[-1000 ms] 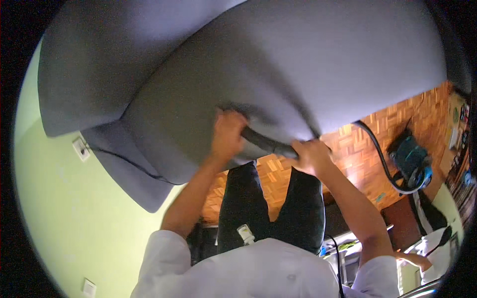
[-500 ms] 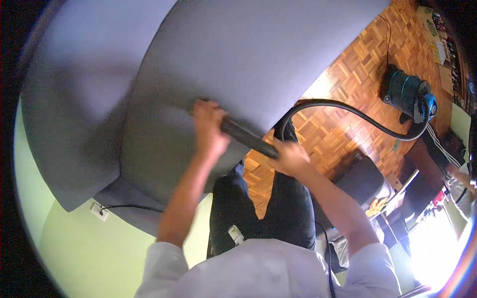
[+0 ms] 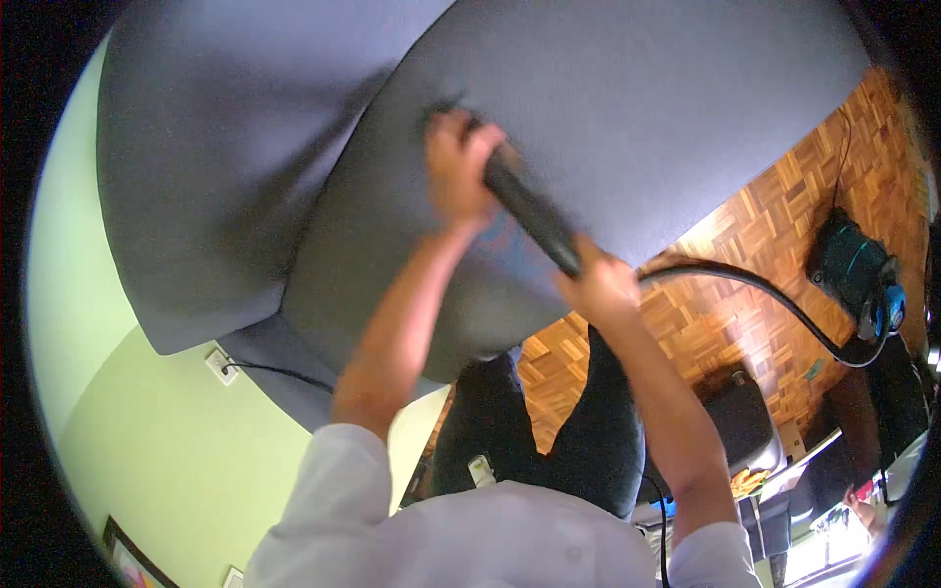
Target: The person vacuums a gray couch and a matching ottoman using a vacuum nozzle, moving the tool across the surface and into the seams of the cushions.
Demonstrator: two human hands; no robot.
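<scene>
A black vacuum cleaner tube (image 3: 534, 218) slants across the grey sofa seat (image 3: 667, 108). My left hand (image 3: 459, 169) is closed around its far end, low over the cushion; the nozzle there is blurred and mostly covered by my fingers. Closer to me, my right hand (image 3: 603, 286) grips the near end, by the seat's front edge. From there a black hose (image 3: 769, 286) arches right to the dark vacuum cleaner (image 3: 855, 269) with a blue part, standing on the floor. The grey sofa backrest (image 3: 225, 157) rises on the left.
Parquet floor (image 3: 755, 220) runs along the sofa's front. A black cable leads from a wall socket (image 3: 222, 367) behind the sofa. A dark suitcase-like box (image 3: 735, 421) stands at lower right, near an orange item (image 3: 750, 482). Another person's hand (image 3: 863, 512) shows at the right edge.
Both hands have pushed the tube farther forward over the seat, and it now slants more steeply. The whole view has shifted, with the vacuum cleaner appearing lower and farther right.
</scene>
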